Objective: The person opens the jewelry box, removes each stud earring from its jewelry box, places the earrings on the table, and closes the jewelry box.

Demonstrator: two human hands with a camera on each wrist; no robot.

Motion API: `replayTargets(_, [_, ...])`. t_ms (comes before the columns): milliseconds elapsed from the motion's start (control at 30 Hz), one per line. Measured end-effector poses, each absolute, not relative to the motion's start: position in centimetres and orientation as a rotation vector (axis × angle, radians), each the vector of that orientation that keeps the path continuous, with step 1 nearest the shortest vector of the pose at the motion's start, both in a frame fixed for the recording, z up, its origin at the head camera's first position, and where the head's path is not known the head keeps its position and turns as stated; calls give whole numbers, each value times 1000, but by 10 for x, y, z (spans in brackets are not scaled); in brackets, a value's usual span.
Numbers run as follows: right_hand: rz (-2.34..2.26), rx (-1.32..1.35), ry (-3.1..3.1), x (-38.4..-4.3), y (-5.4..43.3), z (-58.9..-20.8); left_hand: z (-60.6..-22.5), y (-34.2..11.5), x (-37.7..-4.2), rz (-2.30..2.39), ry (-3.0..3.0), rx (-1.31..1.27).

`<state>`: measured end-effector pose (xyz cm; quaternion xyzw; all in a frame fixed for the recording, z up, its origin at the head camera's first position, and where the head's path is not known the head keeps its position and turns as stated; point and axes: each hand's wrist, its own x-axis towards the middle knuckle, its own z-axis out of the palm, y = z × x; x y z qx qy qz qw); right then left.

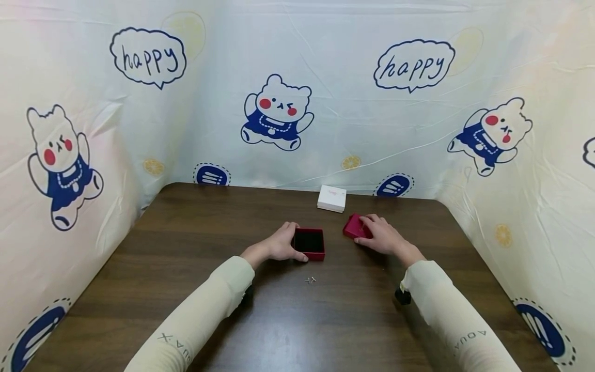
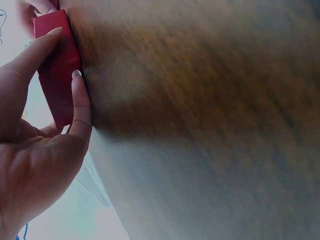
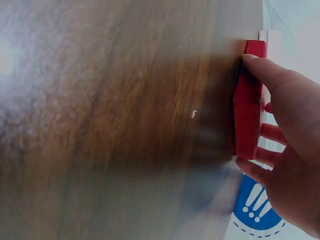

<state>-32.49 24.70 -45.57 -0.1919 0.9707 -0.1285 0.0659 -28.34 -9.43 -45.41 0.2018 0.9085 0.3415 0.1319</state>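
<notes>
In the head view, an uncovered red box (image 1: pixel 316 256) with a black lining sits on the table just left of centre. My left hand (image 1: pixel 280 245) grips its left side, thumb at the near corner and fingers at the far one. The left wrist view shows the thumb and fingers spread along the red box wall (image 2: pixel 59 92). To the right, my right hand (image 1: pixel 385 236) holds the red box lid (image 1: pixel 351 227), thumb at the near side and fingers over the far part. The lid (image 3: pixel 247 112) lies low against the table. Small silvery pieces (image 1: pixel 310 280) lie in front of the box.
A white box (image 1: pixel 332 198) stands at the back of the dark wooden table (image 1: pixel 200 217), behind the red lid. Pale printed cloth (image 1: pixel 334 129) with cartoon bears hangs along the back and both sides. Sleeved forearms reach in from the front.
</notes>
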Motion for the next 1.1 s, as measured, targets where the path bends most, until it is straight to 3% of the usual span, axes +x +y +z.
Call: replayTargets(1100, [-452,-709,2946,-308,220,-438,-457,-95,-285,988,2643,586])
